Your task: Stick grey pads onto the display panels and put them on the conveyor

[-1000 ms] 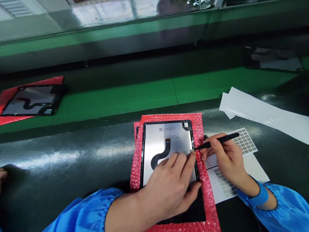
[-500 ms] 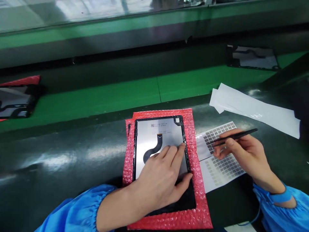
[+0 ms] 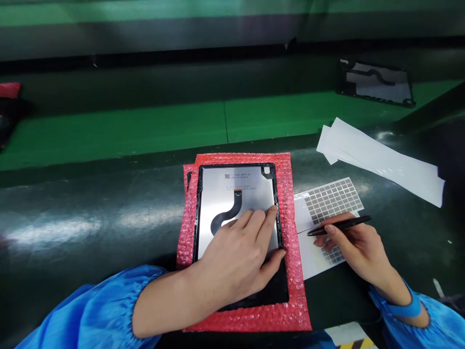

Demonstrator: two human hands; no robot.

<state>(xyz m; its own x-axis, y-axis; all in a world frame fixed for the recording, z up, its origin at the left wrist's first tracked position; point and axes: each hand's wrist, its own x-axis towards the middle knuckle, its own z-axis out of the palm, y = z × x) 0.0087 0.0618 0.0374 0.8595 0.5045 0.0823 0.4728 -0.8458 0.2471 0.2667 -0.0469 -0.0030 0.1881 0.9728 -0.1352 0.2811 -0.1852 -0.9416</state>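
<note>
My left hand (image 3: 240, 257) lies over an opened tablet panel (image 3: 232, 179), its index finger and thumb apart on the right edge of the black frame. The silvery back of the panel shows printed codes at the top and a dark curved flex cable (image 3: 227, 214). Part of the panel is hidden under the hand. Red bubble wrap (image 3: 290, 291) lies beneath the panel. In my right hand (image 3: 356, 247) are slim black tweezers (image 3: 337, 225), pointing left. Their tip is above a white sheet of small grey rectangular stickers (image 3: 334, 198), just right of the bubble wrap.
White paper strips (image 3: 385, 160) lie overlapping at the right. Farther back, another panel (image 3: 379, 82) rests near a green strip (image 3: 163, 126). Red wrap (image 3: 10, 90) and a dark object show at the left edge. Yellow-black striped marking (image 3: 358, 343) appears at bottom right.
My right hand has lowered and drawn the tweezers down toward the gap between the sticker sheet's two sections. My left hand keeps its place on the panel. The view has shifted slightly.
</note>
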